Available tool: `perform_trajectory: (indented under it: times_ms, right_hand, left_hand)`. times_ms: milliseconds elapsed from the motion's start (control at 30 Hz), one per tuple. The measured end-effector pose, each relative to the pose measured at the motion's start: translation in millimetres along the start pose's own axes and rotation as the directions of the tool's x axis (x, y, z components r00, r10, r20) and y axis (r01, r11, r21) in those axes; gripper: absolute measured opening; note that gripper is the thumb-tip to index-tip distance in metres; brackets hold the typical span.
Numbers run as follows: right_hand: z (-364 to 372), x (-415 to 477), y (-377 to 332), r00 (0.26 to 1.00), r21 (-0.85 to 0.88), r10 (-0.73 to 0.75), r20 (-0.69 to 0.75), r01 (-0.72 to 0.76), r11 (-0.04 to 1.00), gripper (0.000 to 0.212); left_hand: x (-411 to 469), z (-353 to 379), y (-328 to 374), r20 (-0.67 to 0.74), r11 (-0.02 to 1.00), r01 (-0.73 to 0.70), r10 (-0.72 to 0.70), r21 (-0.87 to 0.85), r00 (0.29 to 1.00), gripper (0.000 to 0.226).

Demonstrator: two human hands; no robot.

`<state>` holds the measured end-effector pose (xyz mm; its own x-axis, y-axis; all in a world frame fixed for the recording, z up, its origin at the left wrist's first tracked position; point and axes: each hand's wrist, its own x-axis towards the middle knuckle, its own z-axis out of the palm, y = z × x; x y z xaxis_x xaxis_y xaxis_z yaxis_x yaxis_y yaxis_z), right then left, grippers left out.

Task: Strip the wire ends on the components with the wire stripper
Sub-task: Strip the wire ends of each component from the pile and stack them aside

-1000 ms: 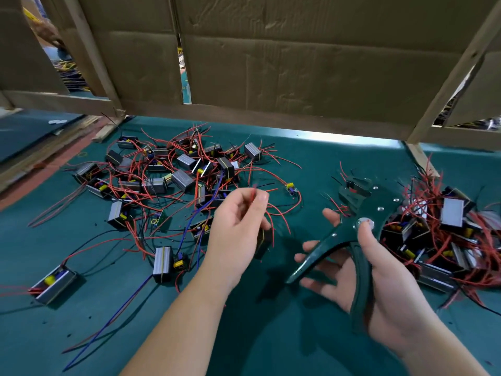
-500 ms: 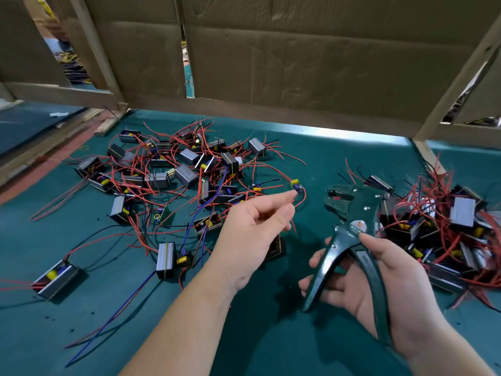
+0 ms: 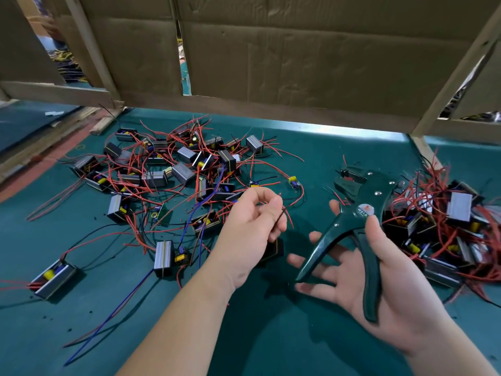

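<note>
At a green table, a person's left hand pinches thin red and black wires between curled fingers and thumb. A dark component shows just beneath it. The right hand holds the wire stripper, thumb pressed beside the pivot, fingers splayed under its spread handles. The tool's head points toward the far edge, near the wires but not touching them. Bare mat separates the left pile of components from the right pile. A cardboard wall closes the far edge.
</note>
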<state>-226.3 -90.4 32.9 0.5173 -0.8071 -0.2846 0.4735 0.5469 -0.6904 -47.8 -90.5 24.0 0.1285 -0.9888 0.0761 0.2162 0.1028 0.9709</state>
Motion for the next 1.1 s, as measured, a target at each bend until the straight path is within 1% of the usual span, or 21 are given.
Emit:
perform_trajectory:
  times_ms: [100,167,233,267,333,433,600,700,767,867,933,1000,1100]
  right_hand:
    - [0,-4,-1,0.998,-0.042,0.013,0.058,-0.010,0.999,0.053]
    - [0,-7,-2,0.988,-0.068,0.052,0.147,-0.042,0.997,0.063]
    - [3,-9,0,0.966,-0.074,0.057,0.252,-0.040,0.996,0.069]
    - [5,-10,3,0.957,-0.070,0.033,0.290,-0.013,0.997,0.068]
    - [8,-9,8,0.945,-0.044,-0.056,0.321,0.074,0.996,0.061]
    - [11,-8,12,0.939,-0.026,-0.146,0.313,0.162,0.986,0.055]
    - [12,-7,10,0.955,-0.089,-0.152,0.256,0.180,0.980,0.069]
    - [11,-7,9,0.953,-0.082,-0.165,0.252,0.191,0.978,0.070]
    - [11,-7,7,0.954,-0.077,-0.165,0.251,0.189,0.979,0.070]
    - [11,-7,4,0.961,-0.057,-0.173,0.218,0.189,0.980,0.075]
    - [10,-7,2,0.962,-0.054,-0.190,0.197,0.204,0.978,0.077]
    - [10,-6,0,0.961,-0.057,-0.202,0.189,0.217,0.975,0.077]
    - [9,-6,-1,0.962,-0.028,-0.202,0.182,0.211,0.977,0.076]
  left_hand:
    - [-1,3,0,-0.022,0.993,-0.090,0.092,0.077,0.996,0.010]
    - [-1,3,-1,-0.058,0.986,-0.131,0.137,0.104,0.989,0.006]
    - [-1,2,-1,-0.082,0.969,-0.185,0.200,0.162,0.976,0.011]
    - [-2,2,-1,-0.073,0.958,-0.208,0.226,0.196,0.971,0.013]
    - [-3,3,-2,-0.034,0.944,-0.230,0.245,0.234,0.969,0.013]
    - [-5,8,-3,0.008,0.931,-0.240,0.247,0.276,0.969,0.015]
    - [-6,8,-5,0.030,0.910,-0.218,0.222,0.354,0.975,0.018]
    - [-6,10,-4,0.038,0.919,-0.189,0.188,0.345,0.982,0.019]
    - [-7,11,-3,0.047,0.932,-0.161,0.154,0.326,0.987,0.017]
    - [-8,11,-2,0.087,0.942,-0.138,0.117,0.307,0.989,0.005]
    - [-8,9,-1,0.104,0.914,-0.180,0.153,0.363,0.983,0.001]
    - [-7,7,1,0.134,0.863,-0.249,0.211,0.439,0.968,0.006]
    - [-6,5,3,0.133,0.821,-0.286,0.254,0.493,0.958,0.010]
